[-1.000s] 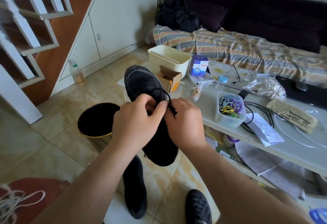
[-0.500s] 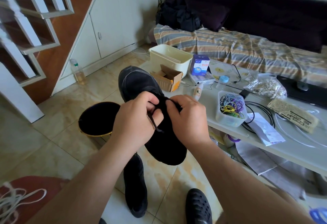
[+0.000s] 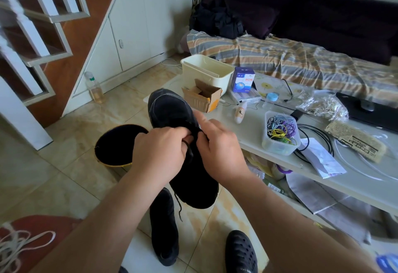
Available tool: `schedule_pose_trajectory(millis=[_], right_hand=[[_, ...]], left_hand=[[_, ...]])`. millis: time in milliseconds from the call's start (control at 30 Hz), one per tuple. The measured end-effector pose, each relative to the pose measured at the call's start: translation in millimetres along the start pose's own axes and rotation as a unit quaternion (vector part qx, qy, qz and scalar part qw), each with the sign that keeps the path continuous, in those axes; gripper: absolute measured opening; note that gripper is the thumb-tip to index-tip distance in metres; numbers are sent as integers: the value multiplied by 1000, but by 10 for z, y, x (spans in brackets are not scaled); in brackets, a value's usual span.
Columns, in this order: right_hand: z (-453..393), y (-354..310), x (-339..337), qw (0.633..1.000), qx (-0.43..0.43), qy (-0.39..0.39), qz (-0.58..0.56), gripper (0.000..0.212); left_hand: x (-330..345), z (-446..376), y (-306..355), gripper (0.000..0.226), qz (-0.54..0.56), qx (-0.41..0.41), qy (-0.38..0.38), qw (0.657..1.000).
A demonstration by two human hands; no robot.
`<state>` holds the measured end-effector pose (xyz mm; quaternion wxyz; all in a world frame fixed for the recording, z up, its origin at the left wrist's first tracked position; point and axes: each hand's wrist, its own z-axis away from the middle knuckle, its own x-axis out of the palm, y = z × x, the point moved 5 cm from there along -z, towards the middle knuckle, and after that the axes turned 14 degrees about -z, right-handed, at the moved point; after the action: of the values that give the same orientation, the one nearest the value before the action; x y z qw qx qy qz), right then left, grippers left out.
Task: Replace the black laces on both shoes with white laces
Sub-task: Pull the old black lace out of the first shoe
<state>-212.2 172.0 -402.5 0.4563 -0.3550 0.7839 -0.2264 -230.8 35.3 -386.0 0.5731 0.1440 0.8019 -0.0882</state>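
I hold a black shoe (image 3: 170, 109) in the air over the floor, toe pointing away from me. My left hand (image 3: 159, 152) and my right hand (image 3: 221, 145) meet over its lacing, fingers pinched on the black lace (image 3: 189, 153). A loose end of that lace (image 3: 178, 204) dangles below the shoe. The second black shoe (image 3: 164, 229) lies on the floor beneath. White laces (image 3: 17, 244) lie bundled on a red seat at the bottom left.
A black bin with a gold rim (image 3: 116, 145) stands on the floor left of the shoe. A low white table (image 3: 247, 126) on the right carries a cream tub (image 3: 206, 74), a cardboard box (image 3: 202, 98), a container of coloured bands (image 3: 280, 134) and cables. A black clog (image 3: 241, 253) lies near my feet.
The shoe has tilted and shifted a little left. My fingers have worked further down the lacing, and a lace end now hangs below the shoe.
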Motion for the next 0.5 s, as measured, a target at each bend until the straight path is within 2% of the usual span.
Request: schedule_pose_trajectory(millis=[200, 367, 433, 500], right_hand=[[-17, 63, 81, 1000, 16, -4, 18, 47], [-41, 30, 1, 999, 13, 42, 16, 39], [-47, 19, -62, 998, 10, 56, -14, 40], [-45, 33, -107, 998, 10, 56, -39, 38]], left_hand=[[-2, 13, -3, 27, 14, 2, -11, 1000], [-73, 4, -18, 19, 93, 15, 22, 995], [-108, 5, -85, 29, 234, -10, -7, 972], [-121, -4, -138, 28, 387, -60, -32, 920]])
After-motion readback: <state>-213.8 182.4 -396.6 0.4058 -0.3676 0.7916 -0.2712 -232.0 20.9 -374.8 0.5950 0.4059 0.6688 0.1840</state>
